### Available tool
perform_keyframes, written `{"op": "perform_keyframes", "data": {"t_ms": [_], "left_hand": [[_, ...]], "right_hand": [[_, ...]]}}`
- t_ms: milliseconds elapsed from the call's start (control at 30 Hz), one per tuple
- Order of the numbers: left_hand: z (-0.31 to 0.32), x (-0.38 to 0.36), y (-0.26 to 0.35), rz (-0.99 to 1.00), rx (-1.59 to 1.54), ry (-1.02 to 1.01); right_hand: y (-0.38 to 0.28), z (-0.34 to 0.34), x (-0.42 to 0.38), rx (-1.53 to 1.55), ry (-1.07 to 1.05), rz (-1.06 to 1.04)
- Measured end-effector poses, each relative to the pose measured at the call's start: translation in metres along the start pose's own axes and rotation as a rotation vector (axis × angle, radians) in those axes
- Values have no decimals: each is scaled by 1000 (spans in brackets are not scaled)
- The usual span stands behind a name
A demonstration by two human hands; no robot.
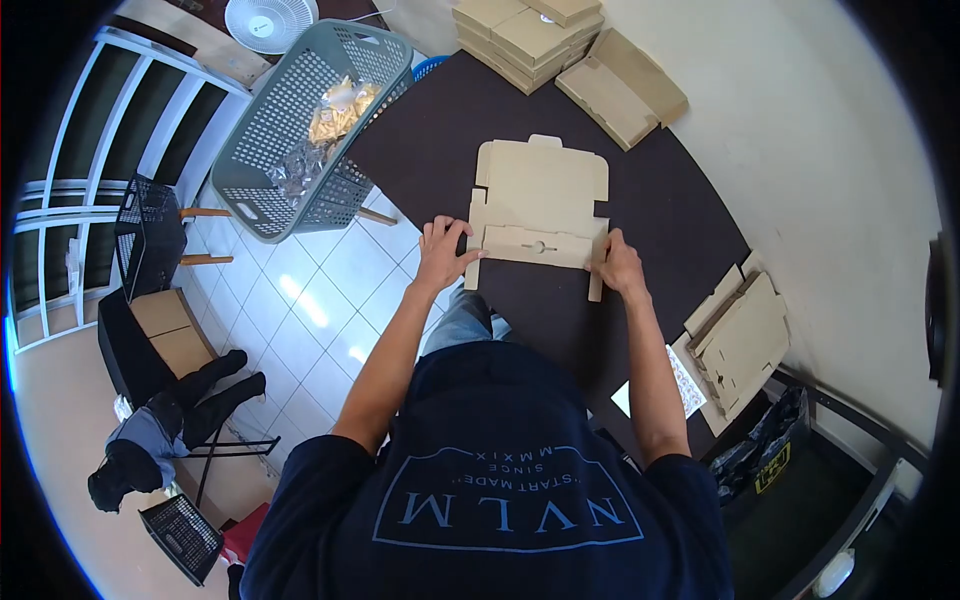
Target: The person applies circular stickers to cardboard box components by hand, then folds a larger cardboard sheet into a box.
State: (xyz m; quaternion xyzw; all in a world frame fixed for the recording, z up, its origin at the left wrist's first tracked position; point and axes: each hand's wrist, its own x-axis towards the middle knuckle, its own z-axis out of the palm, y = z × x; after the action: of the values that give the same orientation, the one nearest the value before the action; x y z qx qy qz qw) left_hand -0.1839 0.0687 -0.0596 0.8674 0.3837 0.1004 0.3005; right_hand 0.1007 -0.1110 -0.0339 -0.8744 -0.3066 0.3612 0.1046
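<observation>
A flat, partly folded cardboard box (pixel 540 185) lies on the dark table in front of me. Its near panel, with a slot cut in the middle, is turned up. My left hand (pixel 443 255) grips the near left corner, thumb and fingers closed at the side flap. At the near right corner, my right hand (pixel 620 266) pinches the other side flap. Narrow tabs stick out toward me beside both hands. Some fingertips are hidden behind the cardboard.
Folded boxes (pixel 530 42) are stacked at the table's (pixel 420 130) far edge, beside an open box (pixel 622 88). Flat cardboard blanks (pixel 740 340) lean at the right. A grey-green basket (pixel 265 120) holding bagged items stands left. Another person (pixel 150 435) sits at lower left.
</observation>
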Motion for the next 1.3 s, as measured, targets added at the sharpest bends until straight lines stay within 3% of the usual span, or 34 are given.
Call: {"op": "perform_keyframes", "data": {"t_ms": [133,200,267,300,333,400,467,533,600,767,933,1000,1300], "left_hand": [[-6,-10,-21,33,-207,-42],[-9,-18,-24,-210,-374,-95],[-7,-24,-29,-146,-292,-52],[-8,-25,-26,-266,-385,-105],[-7,-25,-24,-385,-478,-158],[1,-26,-20,-407,-445,-161],[5,-24,-16,-431,-411,-160],[5,-22,-5,-316,-293,-60],[9,-16,-2,-328,-315,-61],[15,-1,18,-123,-374,91],[28,9,22,-52,-229,0],[24,9,27,-67,-156,-27],[37,-6,16,174,169,258]], "right_hand": [[-1,-4,-20,-15,116,-109],[-15,-8,-33,2,158,-178],[-30,-5,-43,19,177,-437],[-39,3,-47,112,195,-522],[-49,10,-50,111,194,-526],[-68,23,-58,19,67,-571],[-82,33,-68,-182,-30,-476],[-80,48,-64,-186,-122,-394],[-72,60,-61,-153,-91,-457],[-62,77,-61,-143,-7,-503],[-78,88,-60,-54,11,-436],[-83,100,-60,-3,106,-629],[-92,114,-63,-73,93,-599]]}}
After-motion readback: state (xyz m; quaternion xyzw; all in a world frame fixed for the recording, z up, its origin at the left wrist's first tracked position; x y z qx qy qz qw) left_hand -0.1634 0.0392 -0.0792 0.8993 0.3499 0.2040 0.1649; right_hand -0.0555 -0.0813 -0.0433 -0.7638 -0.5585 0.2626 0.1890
